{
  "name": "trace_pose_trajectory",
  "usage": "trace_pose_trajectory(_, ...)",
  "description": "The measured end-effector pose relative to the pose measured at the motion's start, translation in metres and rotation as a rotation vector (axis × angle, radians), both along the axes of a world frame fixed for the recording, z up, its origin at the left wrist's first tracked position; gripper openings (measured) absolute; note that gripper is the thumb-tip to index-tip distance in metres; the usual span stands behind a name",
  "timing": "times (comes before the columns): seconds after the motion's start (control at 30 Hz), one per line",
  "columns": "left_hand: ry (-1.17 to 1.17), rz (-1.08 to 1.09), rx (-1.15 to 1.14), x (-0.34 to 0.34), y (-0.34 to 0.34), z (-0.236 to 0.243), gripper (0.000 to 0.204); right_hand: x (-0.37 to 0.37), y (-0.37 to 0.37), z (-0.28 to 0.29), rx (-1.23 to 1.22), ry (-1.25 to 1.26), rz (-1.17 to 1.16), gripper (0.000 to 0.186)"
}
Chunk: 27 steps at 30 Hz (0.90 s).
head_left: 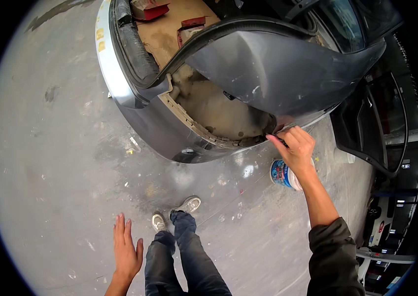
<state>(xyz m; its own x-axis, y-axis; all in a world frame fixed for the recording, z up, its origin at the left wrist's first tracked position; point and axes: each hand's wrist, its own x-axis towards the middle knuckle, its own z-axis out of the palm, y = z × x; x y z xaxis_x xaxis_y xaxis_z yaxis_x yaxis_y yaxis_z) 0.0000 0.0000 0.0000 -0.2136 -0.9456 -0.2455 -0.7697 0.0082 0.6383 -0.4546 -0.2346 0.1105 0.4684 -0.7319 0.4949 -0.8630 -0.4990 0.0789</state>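
Observation:
My right hand [296,148] is closed at the front end of the dark grey bumper [167,129], beside the lower corner of an open lamp recess [219,111]. Thumb and fingers pinch together there; whatever lies between them is too small or hidden to make out. Dusty, beige-stained metal shows inside the recess, under the dented grey rear side panel [278,69] of a car. Over the floor, away from the car, my left hand [127,251] hangs open, fingers stretched out and holding nothing.
A white bucket with a blue label [284,173] stands on the floor below my right wrist. The open trunk [162,29] holds red and white packages. At right are a detached-looking black door [374,123] and a pale container [343,156]. My shoes [189,203] stand on stained grey floor.

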Motion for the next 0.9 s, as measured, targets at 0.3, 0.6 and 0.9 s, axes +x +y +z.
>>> trace_pose_trajectory(0.3, 0.091, 0.195, 0.015, 0.005, 0.019, -0.004, 0.072, 0.064, -0.034, 0.087, -0.084, 0.229, 0.222, 0.030)
trace_pose_trajectory(0.6, 0.163, 0.342, -0.008, 0.001, 0.025, -0.005, 0.070, 0.119, -0.056, 0.115, 0.057, 0.351, 0.316, 0.029)
trace_pose_trajectory(0.9, 0.198, 0.365, -0.034, -0.017, 0.035, 0.015, 0.068, 0.224, -0.106, 0.103, 0.127, 0.420, 0.065, 0.008)
